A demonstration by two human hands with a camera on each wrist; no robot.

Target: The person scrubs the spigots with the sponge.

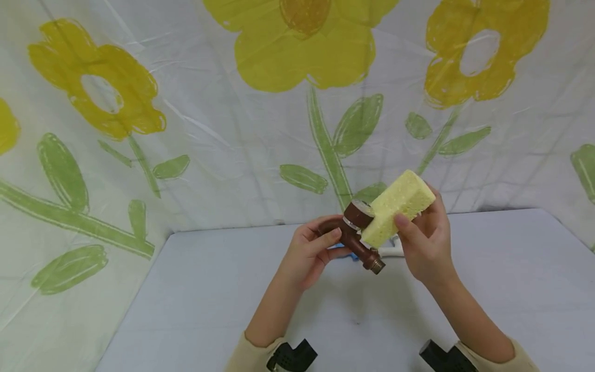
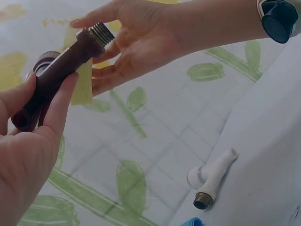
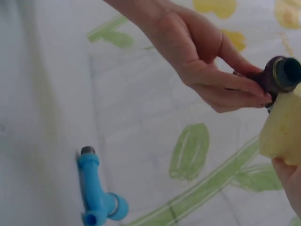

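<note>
My left hand (image 1: pixel 304 256) grips a brown tap (image 1: pixel 349 238) by its curved spout end, thumb on top, above the table. The threaded metal inlet of the tap points down and to the right in the head view. In my right hand (image 1: pixel 429 250) a yellow block sponge (image 1: pixel 401 205) is held between thumb and fingers. One long side of the sponge lies against the brown tap beside its round knob; how firmly it presses cannot be seen.
Behind the hands, a white tap (image 2: pixel 214 176) and a blue tap (image 3: pixel 96 186) lie on the white table (image 1: pixel 209 289). At the table's back edge hangs a sheet (image 1: pixel 223 170) printed with yellow flowers and green leaves.
</note>
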